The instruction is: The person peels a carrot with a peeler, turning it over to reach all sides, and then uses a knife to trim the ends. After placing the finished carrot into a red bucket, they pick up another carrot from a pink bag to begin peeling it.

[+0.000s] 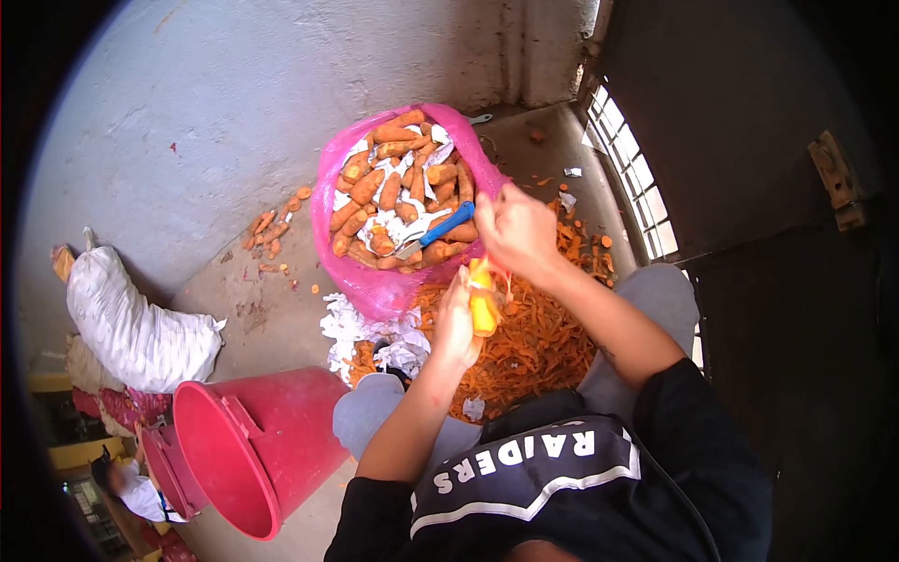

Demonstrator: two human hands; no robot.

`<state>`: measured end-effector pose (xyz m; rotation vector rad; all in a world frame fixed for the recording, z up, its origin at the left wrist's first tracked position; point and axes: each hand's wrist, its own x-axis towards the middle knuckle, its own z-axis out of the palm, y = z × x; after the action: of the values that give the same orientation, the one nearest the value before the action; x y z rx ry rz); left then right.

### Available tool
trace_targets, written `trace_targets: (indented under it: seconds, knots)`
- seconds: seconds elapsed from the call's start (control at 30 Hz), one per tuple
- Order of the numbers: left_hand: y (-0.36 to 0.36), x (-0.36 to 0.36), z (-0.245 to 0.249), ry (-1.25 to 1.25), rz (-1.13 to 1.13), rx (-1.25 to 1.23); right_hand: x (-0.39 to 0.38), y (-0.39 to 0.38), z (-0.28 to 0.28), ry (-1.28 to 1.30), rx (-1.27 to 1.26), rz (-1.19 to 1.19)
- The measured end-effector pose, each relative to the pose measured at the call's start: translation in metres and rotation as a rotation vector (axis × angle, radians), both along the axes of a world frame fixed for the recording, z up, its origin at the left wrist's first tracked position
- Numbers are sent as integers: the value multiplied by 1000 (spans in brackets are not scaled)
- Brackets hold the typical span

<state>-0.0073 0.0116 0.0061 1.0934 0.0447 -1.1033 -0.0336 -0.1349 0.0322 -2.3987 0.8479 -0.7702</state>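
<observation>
My left hand (456, 318) is closed around a peeled carrot (483, 309), bright yellow-orange and held above a heap of peelings. Just above and to the right, my right hand (515, 229) is curled into a fist and somewhat blurred; whatever it grips is hidden. A thin pale-red smear shows between the two hands. Beside my right fingers, a knife (449, 227) with a blue handle lies across the carrots (390, 187) and crumpled paper in an open pink sack (330, 178). Orange peelings (534, 347) cover the floor between my knees.
A large red bucket (300, 431) lies at my left. Beyond it are a stuffed white sack (136, 318) and another person (140, 492). Small carrot pieces (272, 229) lie near the wall. Crumpled paper (403, 342) sits by my left knee. A dark metal door (749, 140) stands on the right.
</observation>
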Motion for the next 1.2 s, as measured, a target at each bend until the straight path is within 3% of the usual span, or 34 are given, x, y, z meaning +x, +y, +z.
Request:
trace_targets:
  seconds: [0.17,0.3,0.43,0.57,0.8,0.9,0.97,1.07,1.2]
  knots:
    - [6,-12,12,-81,-224,-47,4,-66,2,-29,100,-309]
    - [7,3,-4,155,-53,-70,5,-46,-1,-77,181,-214]
    - [4,12,-16,320,54,-175,-4,-5,1,50,226,37]
    - [0,13,-18,247,60,-121,-11,20,4,10,139,190]
    - [-5,9,-13,190,97,-78,-7,19,-2,-6,62,164]
    - [-6,2,1,36,57,-37,-2,7,3,18,76,61]
    - [-6,-8,9,-70,14,32,7,-20,0,-19,44,-132]
    - [0,-14,7,-40,-85,49,5,-65,-5,-29,23,-316]
    - [6,2,0,134,-84,-26,3,-54,2,-12,136,-234]
